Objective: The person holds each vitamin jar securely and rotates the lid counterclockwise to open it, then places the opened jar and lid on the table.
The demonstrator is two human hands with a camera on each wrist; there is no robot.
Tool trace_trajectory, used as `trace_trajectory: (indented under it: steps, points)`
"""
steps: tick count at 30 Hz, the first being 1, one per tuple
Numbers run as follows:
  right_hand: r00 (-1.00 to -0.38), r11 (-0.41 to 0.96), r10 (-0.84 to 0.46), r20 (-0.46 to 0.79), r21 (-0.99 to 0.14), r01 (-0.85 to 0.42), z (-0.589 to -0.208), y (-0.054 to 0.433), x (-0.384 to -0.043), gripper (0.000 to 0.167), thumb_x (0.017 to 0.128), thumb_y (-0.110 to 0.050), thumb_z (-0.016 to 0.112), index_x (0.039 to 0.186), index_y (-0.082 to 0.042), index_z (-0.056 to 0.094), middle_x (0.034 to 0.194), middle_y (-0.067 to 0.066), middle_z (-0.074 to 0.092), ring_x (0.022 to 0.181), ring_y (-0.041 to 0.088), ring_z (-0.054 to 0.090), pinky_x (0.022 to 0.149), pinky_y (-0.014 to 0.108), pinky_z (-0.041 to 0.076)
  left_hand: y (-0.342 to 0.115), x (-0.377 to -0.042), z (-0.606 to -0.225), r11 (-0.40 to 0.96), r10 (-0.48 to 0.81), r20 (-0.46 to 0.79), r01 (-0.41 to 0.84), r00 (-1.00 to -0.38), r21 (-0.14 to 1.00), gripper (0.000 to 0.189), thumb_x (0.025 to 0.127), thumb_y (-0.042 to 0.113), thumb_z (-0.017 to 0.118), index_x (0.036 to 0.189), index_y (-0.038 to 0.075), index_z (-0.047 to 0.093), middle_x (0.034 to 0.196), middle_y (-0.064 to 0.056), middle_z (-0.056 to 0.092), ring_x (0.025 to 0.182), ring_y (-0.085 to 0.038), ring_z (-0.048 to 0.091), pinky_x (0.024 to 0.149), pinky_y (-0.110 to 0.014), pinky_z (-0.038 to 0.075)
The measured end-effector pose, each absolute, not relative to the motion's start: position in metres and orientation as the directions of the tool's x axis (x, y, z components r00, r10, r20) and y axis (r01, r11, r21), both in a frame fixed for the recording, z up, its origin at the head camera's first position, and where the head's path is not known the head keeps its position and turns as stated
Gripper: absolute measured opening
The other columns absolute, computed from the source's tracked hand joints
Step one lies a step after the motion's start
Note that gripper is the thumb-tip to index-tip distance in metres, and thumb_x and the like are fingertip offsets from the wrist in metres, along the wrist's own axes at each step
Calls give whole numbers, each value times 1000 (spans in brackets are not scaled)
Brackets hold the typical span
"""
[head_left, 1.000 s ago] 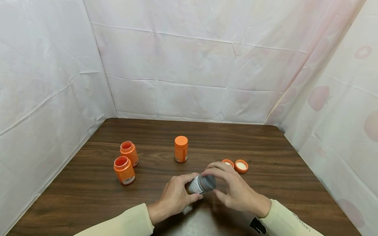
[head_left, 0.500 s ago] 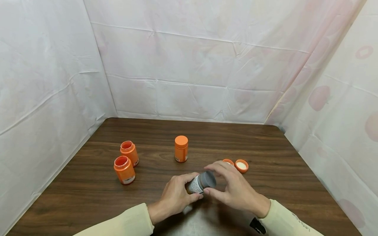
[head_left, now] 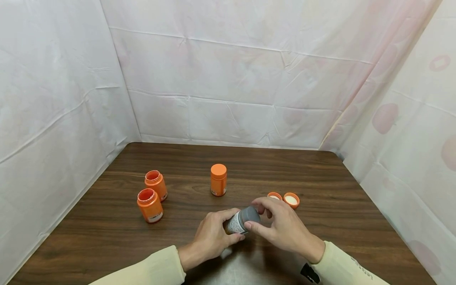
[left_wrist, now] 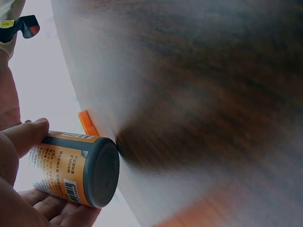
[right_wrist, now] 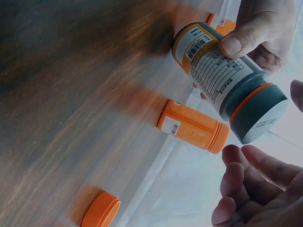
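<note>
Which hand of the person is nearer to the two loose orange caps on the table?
The right hand: it is just on the near side of the two loose orange caps. The left hand is farther off, to their left, gripping the grey bottle.

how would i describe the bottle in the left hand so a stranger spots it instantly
Start at the dark wood-grain table and look to its near side. There the left hand grips a tilted bottle with a printed label, its cap toward the right hand. It is the only grey one; the three other bottles are orange.
</note>
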State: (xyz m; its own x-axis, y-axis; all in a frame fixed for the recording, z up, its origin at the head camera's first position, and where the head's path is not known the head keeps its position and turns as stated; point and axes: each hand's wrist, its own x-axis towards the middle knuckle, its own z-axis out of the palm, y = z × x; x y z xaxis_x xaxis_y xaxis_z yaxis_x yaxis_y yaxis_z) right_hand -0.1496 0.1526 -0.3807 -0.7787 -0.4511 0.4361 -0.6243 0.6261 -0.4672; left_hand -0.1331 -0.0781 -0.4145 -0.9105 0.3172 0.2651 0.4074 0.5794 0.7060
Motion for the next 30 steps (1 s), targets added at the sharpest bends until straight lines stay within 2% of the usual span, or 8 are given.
trace_trajectory:
  steps: [7,12,18,24,30]
  points:
    - [-787,622,-447,425,-485,-615,-380,151,-150,36,84,-54,81,105,-28,69,86,-11,60,74,10,52,63,23,42,-78,-133,-415,584,318,256,401,-913,706,51,76,24,93,121,35,71,106,15,71,85,-3,63,72,-26,51]
    - [-766,595,-474,435,-483,-642,-381,153,-151,32,85,-48,83,106,-29,69,89,-12,60,77,11,53,65,24,44,-78,-133,-415,584,319,256,402,-913,705,51,76,24,93,121,34,71,106,15,71,86,-3,63,72,-26,51]
    - [-698,534,-530,481,-450,-716,-380,154,-151,38,84,-34,87,115,-23,69,97,-13,62,84,13,55,72,30,48,-78,-133,-415,588,316,260,403,-912,701,51,76,24,93,121,34,71,106,14,71,86,-2,63,73,-27,51]
    - [-667,502,-567,483,-440,-745,-378,155,-151,48,83,-25,87,125,-25,65,108,-18,64,90,12,57,78,32,51,-79,-133,-416,584,317,263,406,-911,703,51,76,24,93,122,34,71,106,15,71,86,-3,63,73,-27,51]
    - [-625,449,-602,498,-436,-780,-377,156,-153,57,78,-11,88,129,-21,64,120,-13,65,102,11,59,82,35,55,-79,-133,-416,585,311,251,393,-917,710,55,77,24,93,127,29,71,110,12,72,88,-3,64,74,-27,52]
